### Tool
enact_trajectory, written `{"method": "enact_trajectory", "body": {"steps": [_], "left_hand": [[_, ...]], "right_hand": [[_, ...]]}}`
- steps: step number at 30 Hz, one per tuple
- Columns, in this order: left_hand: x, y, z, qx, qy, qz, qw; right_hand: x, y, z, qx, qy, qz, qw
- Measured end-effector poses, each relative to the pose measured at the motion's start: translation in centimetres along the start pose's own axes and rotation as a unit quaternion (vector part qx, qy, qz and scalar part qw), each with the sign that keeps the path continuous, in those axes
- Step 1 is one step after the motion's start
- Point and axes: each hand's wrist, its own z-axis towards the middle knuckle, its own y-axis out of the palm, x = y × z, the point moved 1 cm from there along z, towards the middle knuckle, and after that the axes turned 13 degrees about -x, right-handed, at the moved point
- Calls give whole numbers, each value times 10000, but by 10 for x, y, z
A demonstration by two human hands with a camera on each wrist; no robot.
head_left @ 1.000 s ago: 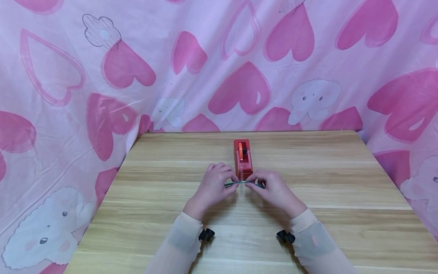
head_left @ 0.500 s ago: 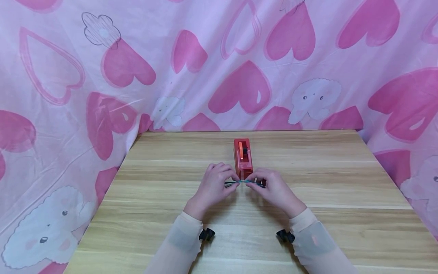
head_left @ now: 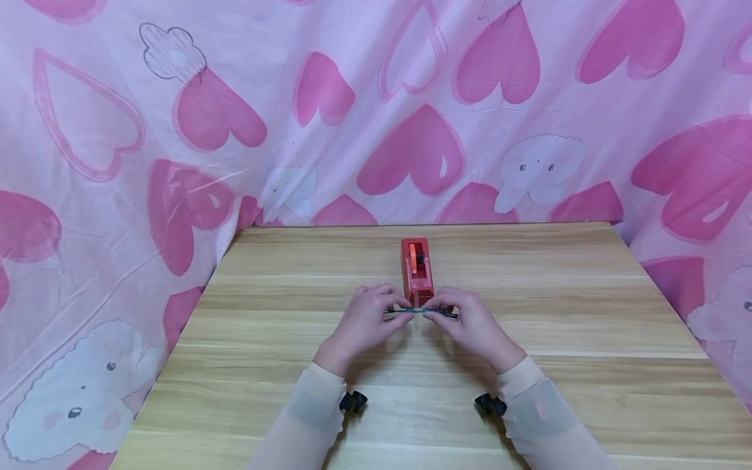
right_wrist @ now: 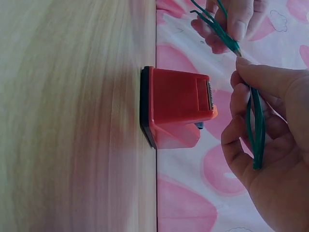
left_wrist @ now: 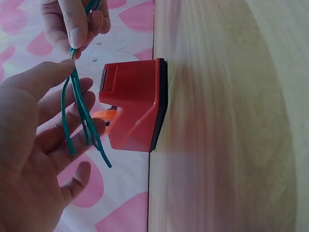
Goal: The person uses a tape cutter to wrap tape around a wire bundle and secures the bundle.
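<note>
A bundle of thin green wires [left_wrist: 81, 104] is stretched between both hands just in front of a red tape dispenser [head_left: 418, 287]. My left hand [head_left: 369, 321] pinches the bundle between thumb and fingertip; several loose ends hang past its palm in the left wrist view. My right hand [head_left: 470, 325] pinches it close beside, thumb to finger, and the wires on this side [right_wrist: 258, 125] run down across the palm. Only a short stretch of wire shows between the fingertips. A clear strip of tape [head_left: 416, 299] at the dispenser's front overlaps that stretch in the head view.
The dispenser's serrated cutter [right_wrist: 210, 95] faces the hands, and an orange roll core [head_left: 413, 258] sits inside it. A wood-grain table [head_left: 282, 274] lies under everything. Behind it hangs a pink heart-patterned cloth [head_left: 329, 150].
The bundle lies slightly straighter and a touch higher in the head view. My left hand has shifted a little to the right; both hands keep their pinch. The dispenser stays put.
</note>
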Motion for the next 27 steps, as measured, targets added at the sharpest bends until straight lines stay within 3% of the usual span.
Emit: {"method": "enact_trajectory", "body": {"steps": [12, 21, 27], "left_hand": [[0, -1, 0, -177, 54, -277, 9994], [-1, 1, 1, -119, 77, -175, 9997], [-1, 0, 1, -126, 39, -434, 9990]], "right_hand": [[3, -3, -1, 182, -379, -59, 9991], [3, -2, -1, 261, -347, -92, 9990], [2, -3, -1, 255, -188, -99, 9994]]}}
